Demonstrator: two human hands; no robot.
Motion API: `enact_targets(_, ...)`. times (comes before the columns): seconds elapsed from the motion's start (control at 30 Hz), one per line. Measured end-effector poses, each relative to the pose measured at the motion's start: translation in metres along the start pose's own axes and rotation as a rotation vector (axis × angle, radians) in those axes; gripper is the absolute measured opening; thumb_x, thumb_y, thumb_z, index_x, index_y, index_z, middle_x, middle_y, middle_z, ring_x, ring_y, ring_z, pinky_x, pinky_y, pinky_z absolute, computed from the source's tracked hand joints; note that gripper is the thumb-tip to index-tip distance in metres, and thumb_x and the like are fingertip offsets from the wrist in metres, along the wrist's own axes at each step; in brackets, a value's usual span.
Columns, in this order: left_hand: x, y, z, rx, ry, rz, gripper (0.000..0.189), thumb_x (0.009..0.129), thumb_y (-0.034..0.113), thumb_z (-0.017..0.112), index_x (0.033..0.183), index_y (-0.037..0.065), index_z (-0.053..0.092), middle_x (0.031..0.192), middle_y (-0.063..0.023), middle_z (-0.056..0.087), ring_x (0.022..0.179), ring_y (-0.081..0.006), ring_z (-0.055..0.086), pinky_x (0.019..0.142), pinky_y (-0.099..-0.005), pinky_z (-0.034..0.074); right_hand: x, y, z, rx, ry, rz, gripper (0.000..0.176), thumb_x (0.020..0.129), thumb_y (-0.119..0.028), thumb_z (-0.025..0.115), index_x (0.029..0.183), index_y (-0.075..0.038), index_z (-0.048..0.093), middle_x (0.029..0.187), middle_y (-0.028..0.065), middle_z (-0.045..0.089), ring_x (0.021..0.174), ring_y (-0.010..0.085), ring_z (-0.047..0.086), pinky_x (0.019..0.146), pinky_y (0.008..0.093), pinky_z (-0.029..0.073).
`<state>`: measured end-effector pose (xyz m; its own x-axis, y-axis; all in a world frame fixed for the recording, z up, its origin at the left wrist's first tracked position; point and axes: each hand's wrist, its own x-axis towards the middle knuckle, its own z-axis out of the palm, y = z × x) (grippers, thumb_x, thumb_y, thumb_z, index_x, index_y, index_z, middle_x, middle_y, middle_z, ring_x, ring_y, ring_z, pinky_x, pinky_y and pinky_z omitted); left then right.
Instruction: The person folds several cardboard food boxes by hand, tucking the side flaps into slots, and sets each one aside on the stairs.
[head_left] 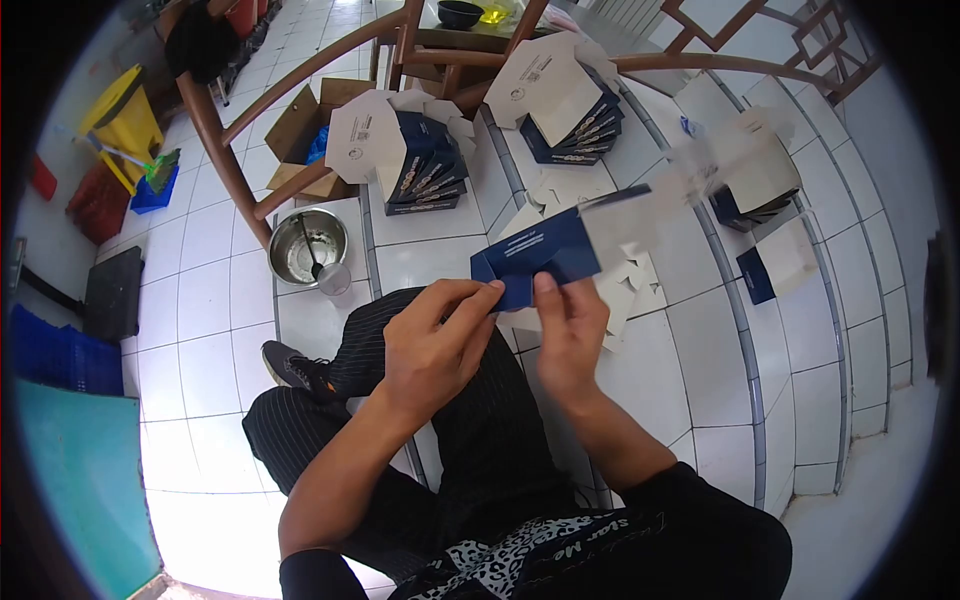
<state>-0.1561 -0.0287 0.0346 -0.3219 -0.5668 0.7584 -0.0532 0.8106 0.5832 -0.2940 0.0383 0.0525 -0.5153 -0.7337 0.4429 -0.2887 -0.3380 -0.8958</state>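
Both hands hold a navy blue cardboard box [540, 248] with pale printed lines, partly folded and with a pale flap stretching out to the right. My left hand [435, 335] pinches its lower left edge with thumb and fingers. Thumb uppermost, my right hand [570, 335] grips the lower edge a little to the right; its other fingers are partly hidden behind the card. Beneath the box, flat white cardboard pieces [632, 290] lie on the tiled step.
Navy and white box stacks stand at the back left [425, 165], back middle [570, 120] and right [755, 180]. One more box [780, 260] lies near the right stack. A metal bowl [308, 248] and clear cup [333, 280] stand left. Wooden rails [320, 75] cross behind.
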Motion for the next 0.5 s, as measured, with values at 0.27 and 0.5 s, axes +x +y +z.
enact_targets(0.27,0.010,-0.014,-0.022,-0.373,-0.038,-0.272,0.047,0.075,0.024,0.084,0.114,0.002,0.071,0.107,-0.0124,0.066,0.099,-0.0222,0.066,0.082,-0.0352,0.053,-0.014,0.001,-0.001,-0.648,-0.274,-0.470,0.015,0.095,0.001,0.059,0.107,0.005,0.067,0.098,0.0200,0.066,0.076,0.0385,0.066,0.067,0.0416,0.051)
enact_targets(0.5,0.032,-0.024,-0.066,-0.359,-0.427,-0.234,0.054,0.077,0.031,0.080,0.126,0.008,0.073,0.114,-0.0108,0.063,0.114,-0.0262,0.059,0.097,-0.0393,0.046,-0.030,0.033,-0.008,-1.135,-0.607,-0.589,0.022,0.092,-0.003,0.065,0.114,0.001,0.066,0.109,0.0195,0.068,0.092,0.0345,0.068,0.083,0.0420,0.054)
